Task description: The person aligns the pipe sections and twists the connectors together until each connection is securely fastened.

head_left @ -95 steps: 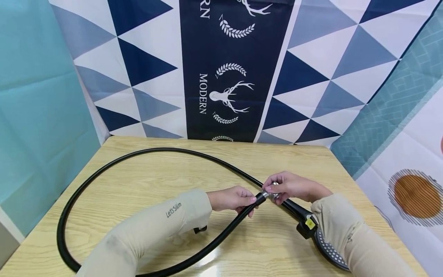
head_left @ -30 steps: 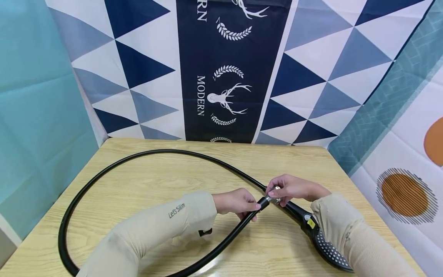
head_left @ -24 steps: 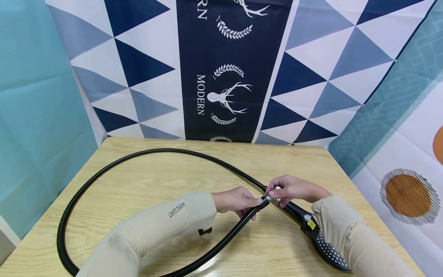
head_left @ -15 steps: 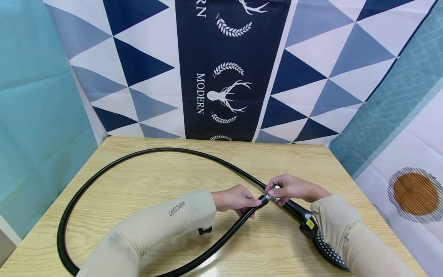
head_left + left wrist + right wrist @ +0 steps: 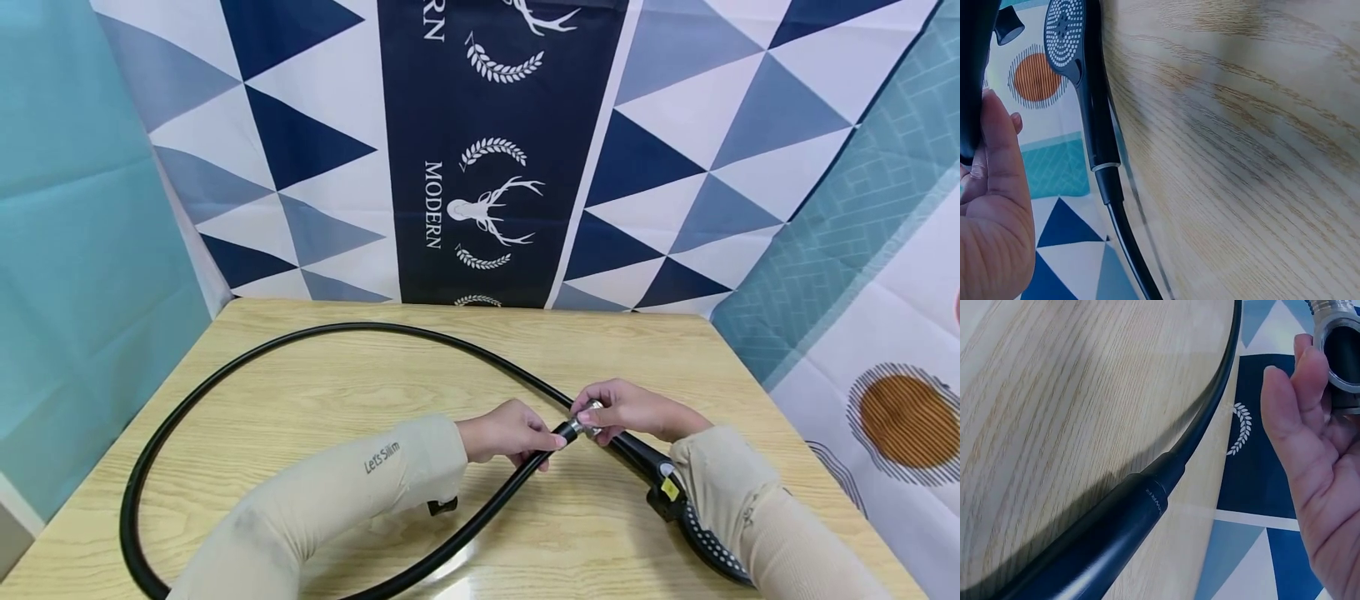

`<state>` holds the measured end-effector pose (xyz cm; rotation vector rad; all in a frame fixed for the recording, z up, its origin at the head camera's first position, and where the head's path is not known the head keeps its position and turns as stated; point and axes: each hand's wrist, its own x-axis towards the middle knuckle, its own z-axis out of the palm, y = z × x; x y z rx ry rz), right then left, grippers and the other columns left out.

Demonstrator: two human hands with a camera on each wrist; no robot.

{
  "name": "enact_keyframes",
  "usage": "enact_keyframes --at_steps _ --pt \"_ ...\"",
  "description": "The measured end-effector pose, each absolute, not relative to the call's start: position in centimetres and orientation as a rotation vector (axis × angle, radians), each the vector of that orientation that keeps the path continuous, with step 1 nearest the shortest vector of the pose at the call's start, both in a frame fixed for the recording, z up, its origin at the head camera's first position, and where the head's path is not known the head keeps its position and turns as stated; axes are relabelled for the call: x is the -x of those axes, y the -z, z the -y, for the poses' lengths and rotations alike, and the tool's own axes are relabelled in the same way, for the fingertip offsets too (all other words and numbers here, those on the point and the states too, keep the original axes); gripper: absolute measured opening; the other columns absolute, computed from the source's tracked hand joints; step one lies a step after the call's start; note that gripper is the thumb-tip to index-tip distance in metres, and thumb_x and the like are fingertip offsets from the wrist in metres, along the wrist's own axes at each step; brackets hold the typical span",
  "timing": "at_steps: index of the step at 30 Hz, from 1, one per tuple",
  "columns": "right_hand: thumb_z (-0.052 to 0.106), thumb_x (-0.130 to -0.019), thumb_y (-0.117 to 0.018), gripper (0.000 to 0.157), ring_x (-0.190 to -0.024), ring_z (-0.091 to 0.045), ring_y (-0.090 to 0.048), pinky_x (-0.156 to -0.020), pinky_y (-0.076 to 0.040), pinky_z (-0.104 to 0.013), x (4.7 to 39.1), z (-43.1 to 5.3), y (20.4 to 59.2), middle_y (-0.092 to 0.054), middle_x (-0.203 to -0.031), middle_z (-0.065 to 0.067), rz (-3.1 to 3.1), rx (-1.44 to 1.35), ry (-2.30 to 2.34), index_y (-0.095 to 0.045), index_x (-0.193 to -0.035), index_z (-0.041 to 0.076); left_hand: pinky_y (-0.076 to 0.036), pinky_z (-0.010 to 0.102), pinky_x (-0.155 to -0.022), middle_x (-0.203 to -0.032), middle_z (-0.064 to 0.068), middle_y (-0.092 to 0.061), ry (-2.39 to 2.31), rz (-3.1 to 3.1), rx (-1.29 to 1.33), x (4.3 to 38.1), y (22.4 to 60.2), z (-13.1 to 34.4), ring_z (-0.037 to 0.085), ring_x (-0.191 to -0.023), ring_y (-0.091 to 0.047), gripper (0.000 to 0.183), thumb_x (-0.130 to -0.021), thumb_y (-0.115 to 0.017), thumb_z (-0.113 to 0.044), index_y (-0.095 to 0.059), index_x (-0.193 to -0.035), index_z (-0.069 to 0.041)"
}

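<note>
In the head view my left hand [image 5: 513,433] grips the end of a black shower hose [image 5: 472,523], thumb on top near its collar. My right hand [image 5: 633,408] pinches a shiny metal fitting [image 5: 576,425] at that end, thumb and fingertips around it. In the right wrist view the fitting shows a threaded stem [image 5: 1330,306] and a round ring with a dark inside. The hose loops round to a black handheld shower head [image 5: 708,546], which lies under my right forearm. Its perforated face [image 5: 1065,34] shows in the left wrist view.
All this is over a light wood-grain table [image 5: 360,387]. A patterned cloth [image 5: 315,150] hangs behind its far edge, with a teal sheet [image 5: 82,208] at left and another printed cloth [image 5: 892,350] at right. The hose loop spreads over the table's left half.
My left thumb sits nearer the hose end than 3.2 seconds ago. In the last half second both hands, with hose end and fitting, shift very slightly left; the shower head stays put.
</note>
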<state>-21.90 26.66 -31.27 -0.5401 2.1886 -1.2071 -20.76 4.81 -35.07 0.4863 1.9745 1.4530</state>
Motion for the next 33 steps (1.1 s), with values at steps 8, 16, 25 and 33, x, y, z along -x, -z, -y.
enact_keyframes --at_steps 8,16,25,33 --pt "0.012 -0.097 -0.057 0.027 -0.068 -0.014 -0.057 -0.067 -0.053 -0.03 21.72 -26.72 30.9 -0.06 -0.087 -0.006 -2.218 0.539 1.182 -0.055 -0.106 -0.013 -0.046 0.023 -0.053 -0.07 0.012 -0.064 -1.424 -1.797 -0.529 21.37 34.71 -4.41 0.01 -0.055 -0.054 0.032 -0.101 -0.049 -0.02 -0.059 -0.078 -0.001" --pt "0.011 -0.096 -0.057 0.028 -0.068 -0.013 -0.057 -0.067 -0.053 -0.029 21.45 -26.76 31.17 -0.061 -0.088 -0.005 -2.197 0.537 1.191 -0.054 -0.107 -0.014 -0.045 0.022 -0.052 -0.067 0.003 -0.062 -1.39 -1.82 -0.531 21.06 34.68 -4.46 0.009 -0.054 -0.054 0.028 -0.099 -0.052 -0.012 -0.061 -0.087 0.011" --pt "0.011 -0.097 -0.056 0.027 -0.069 -0.014 -0.058 -0.068 -0.053 -0.031 21.57 -26.43 30.97 -0.06 -0.088 -0.008 -2.196 0.537 1.185 -0.054 -0.108 -0.013 -0.043 0.023 -0.05 -0.063 0.003 -0.06 -1.441 -1.849 -0.455 20.67 34.3 -4.45 0.01 -0.054 -0.052 0.027 -0.096 -0.058 -0.012 -0.061 -0.094 0.015" --pt "0.013 -0.097 -0.056 0.027 -0.069 -0.015 -0.058 -0.068 -0.053 -0.031 21.76 -25.91 30.67 -0.059 -0.088 -0.007 -2.204 0.526 1.174 -0.055 -0.107 -0.012 -0.043 0.023 -0.051 -0.063 0.003 -0.06 -1.424 -1.865 -0.468 20.88 34.27 -4.13 0.01 -0.053 -0.051 0.031 -0.101 -0.05 -0.017 -0.058 -0.076 -0.001"
